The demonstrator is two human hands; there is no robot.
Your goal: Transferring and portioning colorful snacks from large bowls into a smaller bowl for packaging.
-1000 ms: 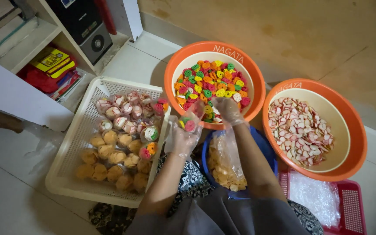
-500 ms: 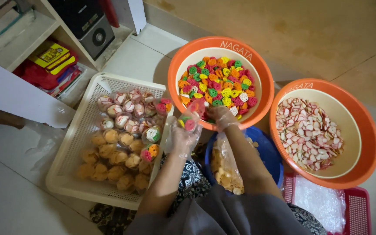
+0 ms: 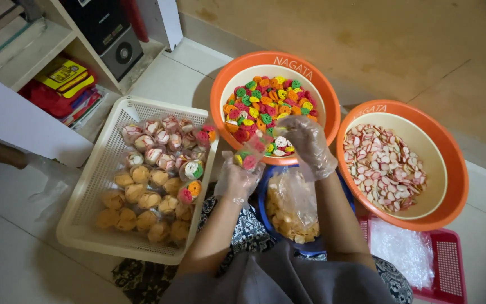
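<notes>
Two orange basins (image 3: 333, 107) with cream insides are seen; one is filled with red, green, yellow and orange crackers (image 3: 265, 104), the other with white, pink-edged crackers (image 3: 383, 169). A cream mesh basket (image 3: 94, 186) is packed with golden and pink-white bagged snacks (image 3: 147, 180). A red tray (image 3: 451, 264) and a blue bowl (image 3: 265, 191) are shown.

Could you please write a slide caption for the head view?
Gloved left hand holds a small packet while the right hand reaches into an orange bowl of multicoloured crackers.
</notes>
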